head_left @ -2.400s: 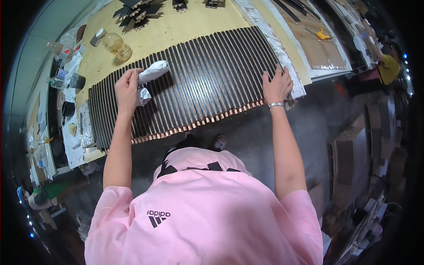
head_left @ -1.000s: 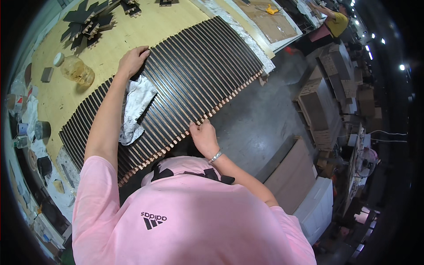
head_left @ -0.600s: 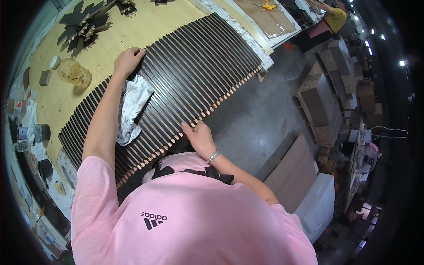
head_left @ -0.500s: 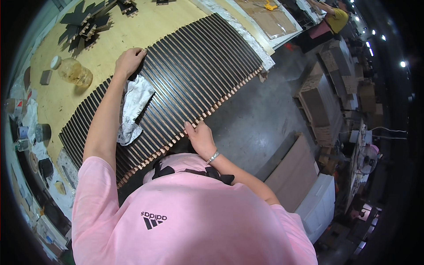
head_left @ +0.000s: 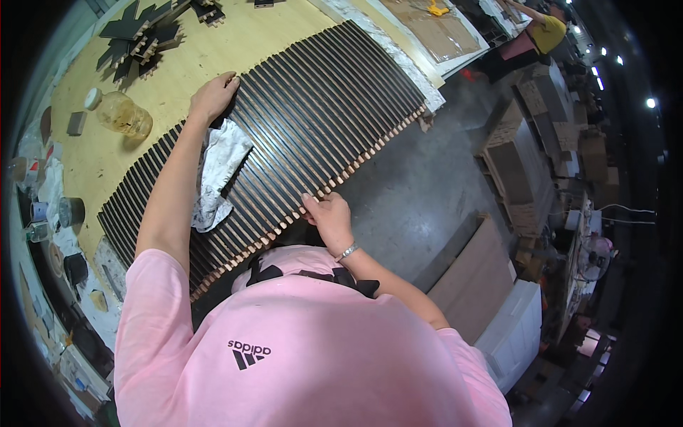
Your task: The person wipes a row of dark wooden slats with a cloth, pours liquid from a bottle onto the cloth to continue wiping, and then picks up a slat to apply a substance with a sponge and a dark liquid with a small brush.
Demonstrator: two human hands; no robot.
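A row of narrow dark wooden slats [head_left: 302, 114] with bare wood ends lies side by side across the table. My left hand [head_left: 213, 98] is at the row's far edge, its fingers closed at the end of a slat and partly hidden. At the near edge, my right hand [head_left: 330, 216] pinches a slat's bare end between thumb and fingers. A crumpled white rag [head_left: 222, 165] with dark stains rests on the slats beside my left forearm.
On the pale yellow tabletop [head_left: 242, 35] stand a jar of amber liquid [head_left: 126, 116] and a small dark block [head_left: 76, 124]. Dark wooden pieces [head_left: 139, 35] are piled at the far left. Cups and rags crowd the left edge. Stacked panels [head_left: 516, 167] stand on the right, and a person [head_left: 541, 35] is at the far right.
My right hand has shifted slightly right along the near edge. My left hand has moved only a little at the far edge. The rag stays on the slats.
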